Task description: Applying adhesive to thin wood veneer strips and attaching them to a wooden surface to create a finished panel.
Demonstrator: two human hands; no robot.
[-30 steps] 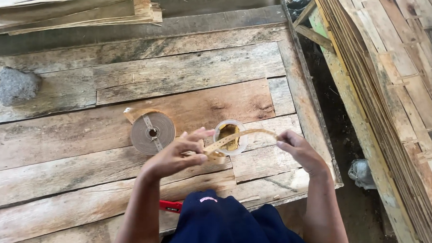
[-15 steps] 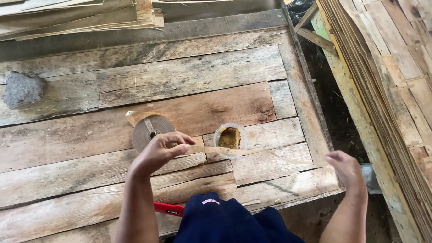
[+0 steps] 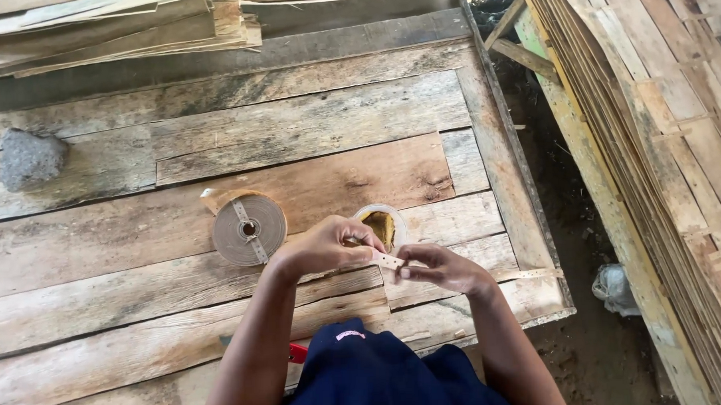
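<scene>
Lower centre of the frame: left hand and right hand, fingers closed on a short pale strip above the plank bench, beside the tape roll and small open container; apparently mid-handling, calling for steady pinching.

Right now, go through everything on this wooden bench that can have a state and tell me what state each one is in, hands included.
Left hand: pinched shut on the thin strip.
Right hand: pinching the thin strip's other end.
Thin strip: held between both hands, above the bench.
Tape roll: lying flat, loose end peeled up.
Small round container: open, yellowish stuff inside.
Grey stone: resting untouched, far left.
</scene>
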